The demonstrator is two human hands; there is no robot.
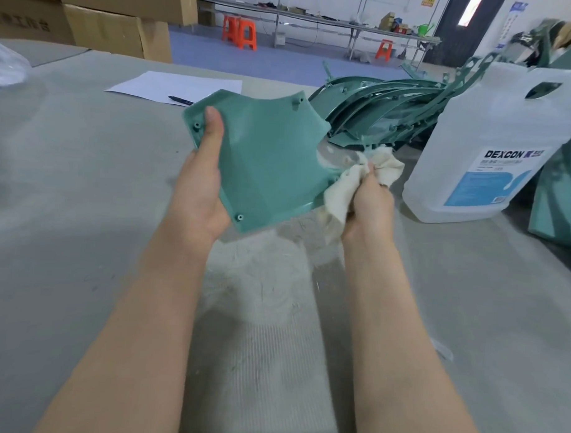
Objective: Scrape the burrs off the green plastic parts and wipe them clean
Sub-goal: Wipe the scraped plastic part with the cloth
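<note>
In the head view the left hand (199,184) grips a green plastic panel (266,164) by its left edge, thumb laid across the inner face, holding it up above the grey table (83,209). The right hand (370,203) is closed round a crumpled off-white cloth (340,189), which it presses against the panel's right edge, though blur there makes the exact contact hard to read. Beyond lie a pile of curved green plastic parts (378,106), a translucent DEXCON jug (493,149) just to their right, and a sheet of paper (175,86) with a pen (180,100) on it.
</note>
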